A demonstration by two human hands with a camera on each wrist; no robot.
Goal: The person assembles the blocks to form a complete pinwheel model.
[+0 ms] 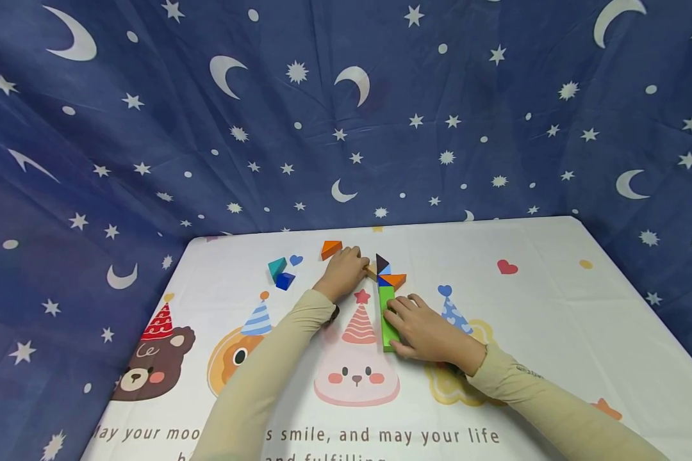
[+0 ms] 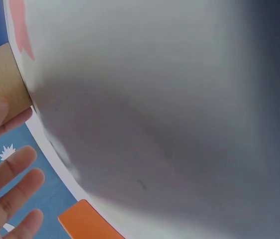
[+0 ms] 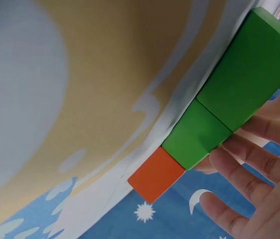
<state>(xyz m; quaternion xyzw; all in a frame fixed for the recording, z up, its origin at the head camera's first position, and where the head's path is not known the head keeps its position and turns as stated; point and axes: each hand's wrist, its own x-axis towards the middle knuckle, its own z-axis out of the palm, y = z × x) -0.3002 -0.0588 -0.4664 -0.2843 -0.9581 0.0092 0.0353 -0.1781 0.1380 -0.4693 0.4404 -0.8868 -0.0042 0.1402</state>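
Observation:
My left hand (image 1: 344, 272) pinches a plain wooden block (image 2: 3, 79) between thumb and index finger, its other fingers spread apart. That block touches the left side of a small pinwheel-like group with a dark triangle (image 1: 382, 262), a light blue piece, a blue piece and an orange triangle (image 1: 395, 280). Below the group, green blocks (image 1: 387, 301) lie end to end in a line towards me. My right hand (image 1: 429, 330) rests against them, fingertips touching their side in the right wrist view, where two green blocks (image 3: 249, 69) and an orange block (image 3: 157, 174) show.
To the left of the group lie a teal triangular block (image 1: 277, 268) and a blue block (image 1: 285, 281). A loose orange block (image 1: 331, 249) sits just beyond my left hand. The white printed tablecloth (image 1: 530, 288) meets a dark blue star-patterned curtain (image 1: 415, 173) at the back.

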